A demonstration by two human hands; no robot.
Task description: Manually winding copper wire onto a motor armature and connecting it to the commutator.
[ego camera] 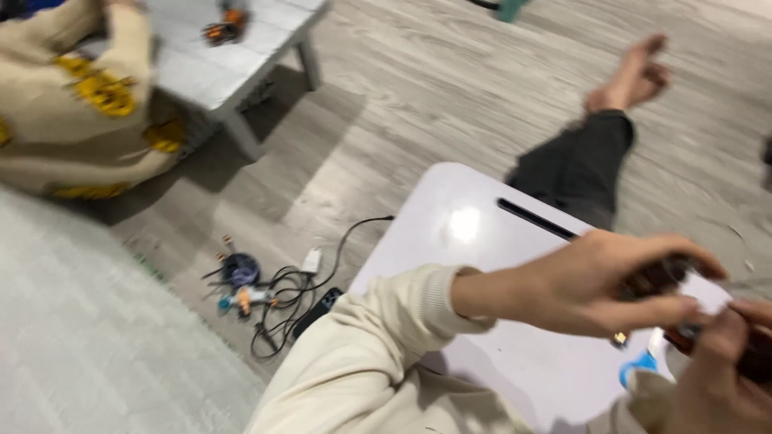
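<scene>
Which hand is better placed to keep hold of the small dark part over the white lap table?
Probably the left hand: its fingers curl around the small dark part above the white lap table. The right hand only shows at the corner, blurred.

blurry head view, downward, close

The person wears a cream, soft-looking long sleeve point(378, 354) with a ribbed cuff that ends at the wrist, just behind the left hand point(587, 281). The fabric bunches in loose folds further up the arm. The right hand point(724, 370) enters from the lower right corner, with a bit of the same cream cloth showing just beneath it. Beyond the hands, one leg is clad in dark trousers point(579, 165) that end at the ankle, and the foot point(635, 76) is bare.
</scene>
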